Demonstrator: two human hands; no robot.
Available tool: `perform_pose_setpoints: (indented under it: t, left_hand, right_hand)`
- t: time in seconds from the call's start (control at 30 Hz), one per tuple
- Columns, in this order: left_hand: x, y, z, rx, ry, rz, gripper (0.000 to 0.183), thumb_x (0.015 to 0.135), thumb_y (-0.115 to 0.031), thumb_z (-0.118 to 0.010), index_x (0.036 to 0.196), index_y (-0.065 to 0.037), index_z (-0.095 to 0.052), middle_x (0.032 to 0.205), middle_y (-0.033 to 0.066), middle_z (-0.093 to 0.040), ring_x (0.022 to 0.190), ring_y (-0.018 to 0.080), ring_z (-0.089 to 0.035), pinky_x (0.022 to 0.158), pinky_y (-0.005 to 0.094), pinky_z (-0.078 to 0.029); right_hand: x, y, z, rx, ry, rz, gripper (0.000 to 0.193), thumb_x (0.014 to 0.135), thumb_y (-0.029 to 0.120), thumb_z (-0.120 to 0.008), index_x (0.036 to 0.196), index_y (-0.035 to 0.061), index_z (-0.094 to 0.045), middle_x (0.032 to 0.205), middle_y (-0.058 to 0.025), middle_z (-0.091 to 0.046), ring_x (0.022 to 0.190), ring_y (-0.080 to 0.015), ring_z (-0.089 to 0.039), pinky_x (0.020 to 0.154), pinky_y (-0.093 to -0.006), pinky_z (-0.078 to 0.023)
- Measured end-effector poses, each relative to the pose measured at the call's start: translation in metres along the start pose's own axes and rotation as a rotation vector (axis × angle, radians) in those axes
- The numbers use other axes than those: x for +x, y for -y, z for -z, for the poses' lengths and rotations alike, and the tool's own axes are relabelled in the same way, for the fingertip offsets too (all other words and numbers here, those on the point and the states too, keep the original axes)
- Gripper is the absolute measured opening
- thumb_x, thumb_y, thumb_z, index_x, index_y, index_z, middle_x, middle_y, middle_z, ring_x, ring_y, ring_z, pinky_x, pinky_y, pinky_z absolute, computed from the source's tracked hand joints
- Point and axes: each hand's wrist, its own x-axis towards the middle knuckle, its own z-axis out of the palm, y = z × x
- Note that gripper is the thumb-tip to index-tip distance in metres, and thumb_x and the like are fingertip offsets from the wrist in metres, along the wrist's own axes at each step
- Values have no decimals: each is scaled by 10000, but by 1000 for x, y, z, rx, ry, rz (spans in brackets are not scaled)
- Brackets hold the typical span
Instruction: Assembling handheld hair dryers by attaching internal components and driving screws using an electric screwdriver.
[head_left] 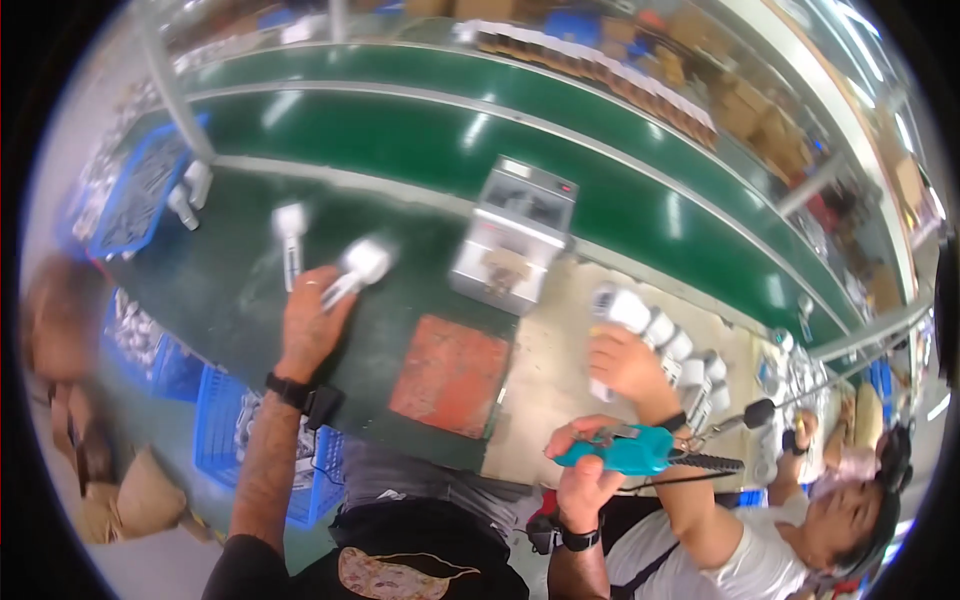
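My left hand is closed around the handle of a white round-headed part, held over the green bench and blurred by motion. Another white part with a long handle lies just beyond that hand. At the lower middle, my right hand grips a teal electric screwdriver, whose cable and hanging cord lead off to the right. A red-orange square mat lies on the bench between my hands. Beyond the mat stands a grey-and-white boxy machine.
A co-worker at my right reaches a hand to several white parts on a beige board. A blue tray of parts sits at the far left. Blue baskets stand below the bench's left edge. A green conveyor runs behind.
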Motion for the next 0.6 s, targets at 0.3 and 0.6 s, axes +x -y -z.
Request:
perform_pose_setpoints:
  t: [0.3,0.6]
  left_hand:
    - [34,-179,-48,-537,295,-225,223,888,-149,-759,1064,-33,-685,946,148,-690,803,284,-696,755,417,-560]
    - [-4,-252,-179,-374,514,-342,422,921,-446,-654,885,-26,-649,757,157,-677,761,357,-674,715,465,-516]
  right_hand:
    - [-9,21,21,-66,-61,38,771,864,689,-705,1111,-19,-526,717,-99,-597,618,-209,-611,563,-320,-494]
    - [-18,28,21,-62,-66,35,757,862,677,-708,1096,-18,-519,712,-90,-566,608,-203,-585,546,-321,-495]
